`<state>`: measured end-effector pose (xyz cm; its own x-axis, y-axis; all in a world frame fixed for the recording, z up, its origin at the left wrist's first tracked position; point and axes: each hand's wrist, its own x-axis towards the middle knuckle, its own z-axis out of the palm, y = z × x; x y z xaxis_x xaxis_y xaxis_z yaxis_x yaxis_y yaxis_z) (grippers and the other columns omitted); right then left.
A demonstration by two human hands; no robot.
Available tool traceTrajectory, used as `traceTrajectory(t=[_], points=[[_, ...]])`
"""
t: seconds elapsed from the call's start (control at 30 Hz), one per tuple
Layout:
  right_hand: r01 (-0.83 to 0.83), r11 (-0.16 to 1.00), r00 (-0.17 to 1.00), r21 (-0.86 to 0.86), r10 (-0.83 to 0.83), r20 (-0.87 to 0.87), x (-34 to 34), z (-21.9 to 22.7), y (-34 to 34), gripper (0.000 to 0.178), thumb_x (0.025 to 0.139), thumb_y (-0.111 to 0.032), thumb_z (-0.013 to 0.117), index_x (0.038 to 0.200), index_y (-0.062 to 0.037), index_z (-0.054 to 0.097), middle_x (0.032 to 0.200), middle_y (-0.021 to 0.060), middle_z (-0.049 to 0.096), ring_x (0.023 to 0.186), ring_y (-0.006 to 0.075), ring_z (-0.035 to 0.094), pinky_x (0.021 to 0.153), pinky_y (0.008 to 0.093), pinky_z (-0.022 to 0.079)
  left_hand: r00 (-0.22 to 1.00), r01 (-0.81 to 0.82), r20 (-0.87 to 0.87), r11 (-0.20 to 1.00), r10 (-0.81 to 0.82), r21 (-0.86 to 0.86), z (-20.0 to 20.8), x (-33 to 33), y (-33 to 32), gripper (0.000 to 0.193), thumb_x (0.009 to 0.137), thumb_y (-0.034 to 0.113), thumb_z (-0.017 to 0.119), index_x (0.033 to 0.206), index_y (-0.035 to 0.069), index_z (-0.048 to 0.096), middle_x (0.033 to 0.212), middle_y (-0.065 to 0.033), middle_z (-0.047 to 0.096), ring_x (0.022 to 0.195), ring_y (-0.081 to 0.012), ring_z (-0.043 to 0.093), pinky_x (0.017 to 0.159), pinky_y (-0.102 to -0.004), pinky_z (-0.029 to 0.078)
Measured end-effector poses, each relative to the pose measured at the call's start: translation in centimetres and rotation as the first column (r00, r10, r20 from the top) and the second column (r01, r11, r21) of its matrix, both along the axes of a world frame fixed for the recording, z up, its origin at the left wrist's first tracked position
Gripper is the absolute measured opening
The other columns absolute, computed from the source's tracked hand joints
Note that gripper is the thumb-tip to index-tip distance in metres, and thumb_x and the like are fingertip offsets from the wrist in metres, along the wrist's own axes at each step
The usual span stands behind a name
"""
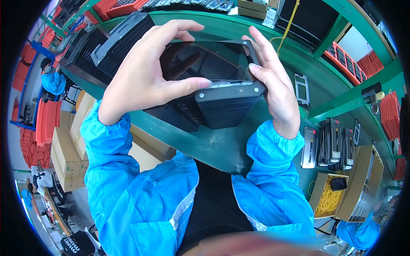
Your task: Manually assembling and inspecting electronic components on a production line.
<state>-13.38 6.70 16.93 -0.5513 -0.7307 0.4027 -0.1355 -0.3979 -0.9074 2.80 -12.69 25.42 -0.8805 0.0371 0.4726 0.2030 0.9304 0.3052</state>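
Note:
A flat, glossy black panel [209, 59] lies in a dark frame on top of a stack of black trays [230, 106] on the green bench. My left hand [145, 70] curves round the panel's left end, its thumb along the near edge and its fingers bent over the far edge. At the right end, my right hand [277, 81] grips the corner, thumb pressed on the edge and fingers stretched along the side. A metallic strip shows under the panel's near edge, beside my left thumb. The undersides of my fingers are partly hidden.
More stacked black trays [121, 42] stand at the left. On the right are a metal frame [301, 90], several upright flat units [333, 143] and a cardboard box of yellow bands [329, 196]. A green post [354, 106] crosses the bench's right side. Other people work farther off.

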Motion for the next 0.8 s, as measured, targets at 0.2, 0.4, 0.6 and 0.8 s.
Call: traceTrajectory(t=[0.2,0.4,0.6,0.8], points=[[0.001,0.998,1.000,0.055,0.000,-0.015,0.55,0.56,0.21,0.075,0.092,-0.016,0.047,0.164,-0.0066,0.028,0.163,0.0165,0.036,0.150,0.0251,0.033,0.108,0.0280,0.033,0.999,-0.028,0.018,0.999,0.027,0.020,-0.17,0.41,-0.25,0.080,0.072,0.028,0.090,0.140,0.003,0.055,0.118,-0.0117,0.062,0.115,-0.0225,0.061,0.104,-0.0336,0.048],[-0.008,0.997,1.000,0.082,0.009,-0.006,0.57,0.76,0.27,0.076,0.091,-0.018,0.048,0.164,-0.0076,0.029,0.161,0.0130,0.037,0.148,0.0232,0.033,0.107,0.0273,0.032,1.000,-0.030,-0.001,0.999,0.030,0.031,-0.10,0.40,0.00,0.080,0.071,0.029,0.090,0.139,0.003,0.055,0.119,-0.0117,0.062,0.115,-0.0221,0.061,0.103,-0.0333,0.048],[-0.008,0.995,1.000,0.104,0.010,-0.021,0.56,0.85,0.30,0.075,0.091,-0.018,0.047,0.163,-0.0068,0.030,0.161,0.0116,0.038,0.145,0.0212,0.037,0.102,0.0255,0.035,1.000,-0.026,-0.012,0.999,0.026,0.023,0.29,0.40,0.31,0.078,0.070,0.027,0.089,0.137,0.003,0.056,0.118,-0.0114,0.062,0.114,-0.0222,0.061,0.103,-0.0333,0.048],[-0.013,0.997,1.000,0.079,0.015,-0.025,0.71,0.84,0.24,0.075,0.090,-0.016,0.045,0.163,-0.0048,0.030,0.160,0.0117,0.038,0.148,0.0231,0.036,0.113,0.0278,0.031,0.999,-0.036,0.007,0.998,0.036,0.042,-0.01,0.57,0.56,0.078,0.070,0.026,0.089,0.137,0.003,0.056,0.118,-0.0114,0.062,0.114,-0.0223,0.061,0.104,-0.0339,0.047]])
